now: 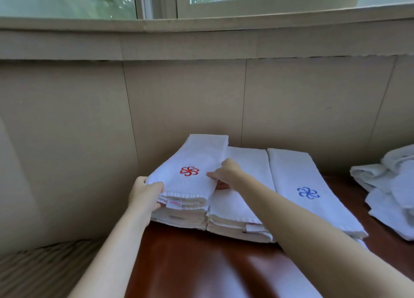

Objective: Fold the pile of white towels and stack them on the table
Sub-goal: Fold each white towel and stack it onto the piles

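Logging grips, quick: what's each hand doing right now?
Left hand: grips the red-logo towel at its near corner.
Right hand: pinches the same towel's right edge.

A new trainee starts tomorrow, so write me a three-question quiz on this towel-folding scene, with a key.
1. True or false: the left hand grips the near corner of the red-emblem towel.
2. Which folded towel lies furthest right? A) the red-emblem towel B) the blue-emblem towel C) a striped towel
3. Fill in: the unfolded pile lies to the ____ of the folded towels.
Key: 1 true; 2 B; 3 right.
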